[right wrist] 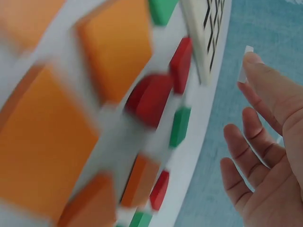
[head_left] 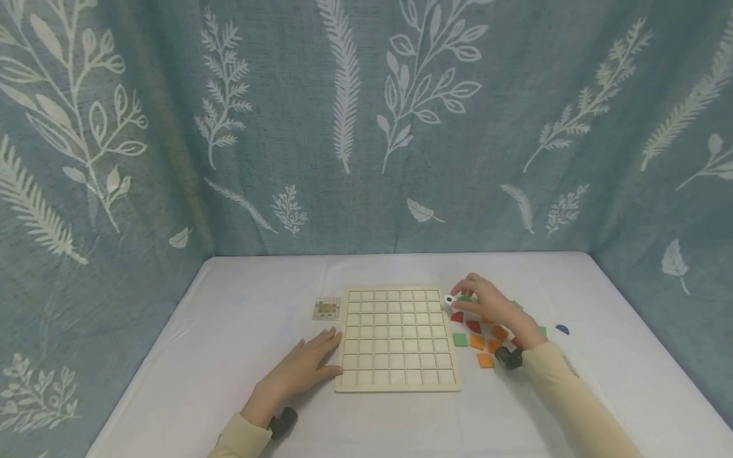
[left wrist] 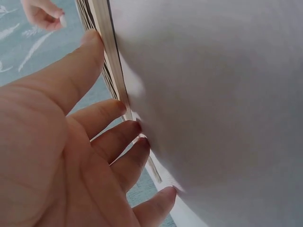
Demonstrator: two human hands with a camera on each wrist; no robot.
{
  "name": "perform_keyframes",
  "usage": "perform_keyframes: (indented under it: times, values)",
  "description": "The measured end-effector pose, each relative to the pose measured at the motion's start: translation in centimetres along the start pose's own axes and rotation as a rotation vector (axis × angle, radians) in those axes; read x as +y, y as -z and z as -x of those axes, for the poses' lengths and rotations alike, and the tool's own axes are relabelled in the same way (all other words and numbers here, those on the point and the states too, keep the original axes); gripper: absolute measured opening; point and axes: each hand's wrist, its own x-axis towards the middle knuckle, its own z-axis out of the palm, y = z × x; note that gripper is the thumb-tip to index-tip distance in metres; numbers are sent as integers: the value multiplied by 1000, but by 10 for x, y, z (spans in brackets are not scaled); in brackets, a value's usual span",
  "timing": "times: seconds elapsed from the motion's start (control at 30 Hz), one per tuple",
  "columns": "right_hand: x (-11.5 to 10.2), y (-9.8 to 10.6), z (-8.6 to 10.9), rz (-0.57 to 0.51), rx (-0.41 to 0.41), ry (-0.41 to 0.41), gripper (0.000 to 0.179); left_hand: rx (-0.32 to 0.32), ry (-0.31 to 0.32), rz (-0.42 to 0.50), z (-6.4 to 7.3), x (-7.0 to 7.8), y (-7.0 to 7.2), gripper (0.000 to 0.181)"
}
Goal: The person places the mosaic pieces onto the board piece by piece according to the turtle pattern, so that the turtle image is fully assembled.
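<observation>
A pale wooden board point(head_left: 397, 343) with a grid of square cells lies on the table. Along its left edge my left hand point(head_left: 303, 366) rests, fingers loosely extended; in the left wrist view the thumb point(left wrist: 92, 45) touches the board's side. Off the board's upper right corner, my right hand point(head_left: 489, 304) pinches a small white disc with a dark dot point(head_left: 449, 299) between thumb and finger. From the right wrist view that disc point(right wrist: 244, 66) shows edge-on, held above the table, while the other fingers are spread.
Loose flat pieces lie right of the board: several orange squares point(head_left: 485, 360), a green square point(head_left: 460, 340), red rounded pieces point(head_left: 473, 326) and a blue half-disc point(head_left: 562, 329). A small printed card point(head_left: 327, 308) sits by the board's upper left. A patterned curtain point(head_left: 366, 210) hangs behind the table.
</observation>
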Motion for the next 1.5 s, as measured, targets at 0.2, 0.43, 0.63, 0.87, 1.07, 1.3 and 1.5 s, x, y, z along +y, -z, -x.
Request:
perform_keyframes:
  times: [0.2,0.43,0.63,0.87,1.07,1.3,1.5]
  values:
    - [-11,-11,-14,-30,-29,49,19,-1,0,-4,1,-1,-1,69]
    - [-23,-25,-32,-38,-29,88,20,7,-11,-1,1,-2,-1,69]
    - [-31,-38,-43,-58,-56,104,18,8,-2,-8,0,-1,0,69]
    - [-40,-52,-51,-57,-62,137,17,3,-3,-10,0,1,1,70]
    - [-48,-61,-61,2,-69,182,18,2,-1,-4,1,3,2,69]
    - [-62,-70,-72,30,-87,203,18,8,-12,-20,0,0,0,69]
    - [-76,-73,-81,25,-121,163,19,9,-28,-24,-2,-2,-1,69]
